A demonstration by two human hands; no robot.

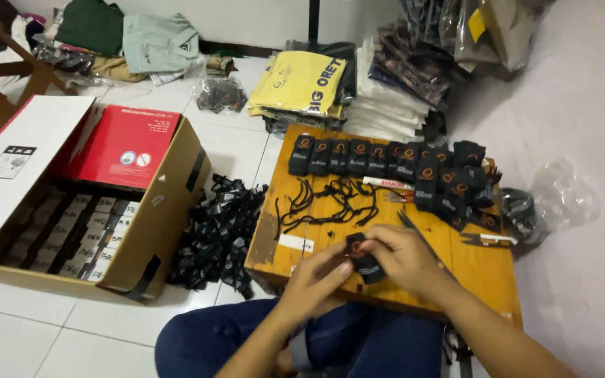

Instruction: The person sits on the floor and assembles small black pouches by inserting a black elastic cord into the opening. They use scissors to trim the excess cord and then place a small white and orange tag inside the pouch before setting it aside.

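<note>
Sitting on the floor: you have your blue-trousered legs (260,339) tucked under the near edge of a low wooden table (488,269), and you look down at both hands.
Far left: an open cardboard box with a white flap and a red inner flap (169,210) stands on the white tiles, filled with rows of small black and white tags.
Floor pile: a loose heap of black tags (218,234) lies between that box and the table, touching the table's left side.
Your left hand (314,280): its thumb and fingers are closed on the lower edge of a small black hang tag with an orange mark (362,257), held just above the table's near edge.
Your right hand (402,253): its fingers are pinched together on the same tag from the upper right, so both hands grip it at once.
Table middle: a tangle of thin black cords (330,199) lies just beyond your hands.
Table back: a row of black tags with orange circles (358,155) runs along the far edge, widening into an overlapping cluster at the right.
Table right: a pair of scissors (491,240) rests near the right edge.
Far right: a crumpled clear plastic bag (558,199) sits on the floor beside the table.
Background: folded garments, one yellow (302,84), are stacked behind the table.
</note>
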